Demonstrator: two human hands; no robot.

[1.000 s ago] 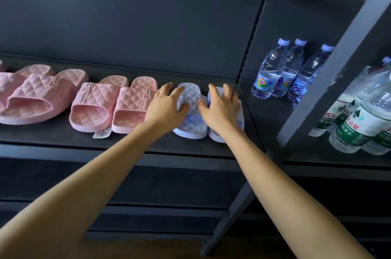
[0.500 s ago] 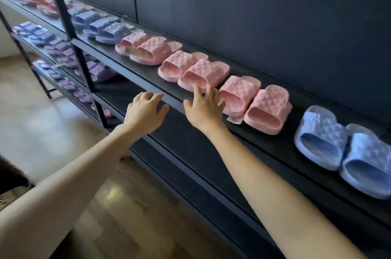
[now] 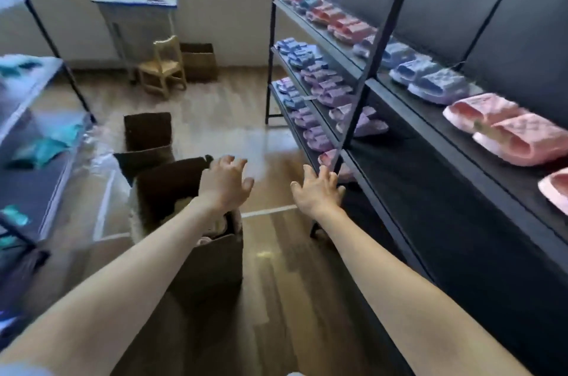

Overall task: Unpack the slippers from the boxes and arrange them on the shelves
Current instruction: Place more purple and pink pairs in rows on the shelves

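Box (image 3: 212,265) contents: mostly behind my left forearm (image 3: 147,255); I can't identify them.
Pink slipper (image 3: 555,191), right edge: cut off.
Teal items (image 3: 40,148), left: blurred.

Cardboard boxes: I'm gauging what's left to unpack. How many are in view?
3: an open box under the left hand, a second box just behind it, a third box beside the wooden chair. Others may be hidden.

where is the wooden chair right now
The wooden chair stands on the floor in the head view's upper left, by the far wall, just left of a cardboard box.
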